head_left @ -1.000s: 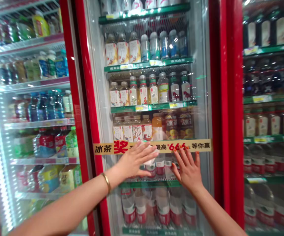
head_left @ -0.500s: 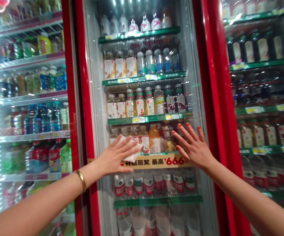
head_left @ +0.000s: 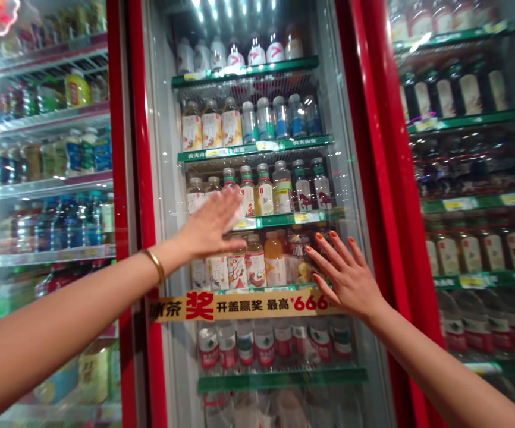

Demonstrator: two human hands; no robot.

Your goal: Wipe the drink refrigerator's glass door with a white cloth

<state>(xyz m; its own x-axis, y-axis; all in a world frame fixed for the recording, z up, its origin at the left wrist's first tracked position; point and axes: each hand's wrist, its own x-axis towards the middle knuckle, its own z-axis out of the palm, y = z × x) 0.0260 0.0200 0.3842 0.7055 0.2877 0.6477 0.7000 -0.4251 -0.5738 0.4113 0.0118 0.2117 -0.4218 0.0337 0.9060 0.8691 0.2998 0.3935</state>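
My left hand [head_left: 210, 224] lies flat against the glass door [head_left: 168, 178] of a red-framed drinks cooler, at the height of the third shelf. It presses a white cloth [head_left: 238, 219] to the glass, and only an edge of the cloth shows under the fingers. A gold bangle [head_left: 154, 265] sits on that wrist. My right hand [head_left: 347, 274] rests on the same glass lower and to the right, fingers spread, holding nothing, just above a yellow sticker strip [head_left: 244, 305].
Green shelves [head_left: 257, 146] behind the glass carry rows of bottled drinks. Red door frames [head_left: 135, 178] separate this cooler from a lit cooler [head_left: 52, 178] on the left and a darker one [head_left: 467, 178] on the right.
My left hand has slid the cloth up and left on the glass, from the sticker strip to the third shelf. The right hand moved up a little, then stayed. The view tilted upward.
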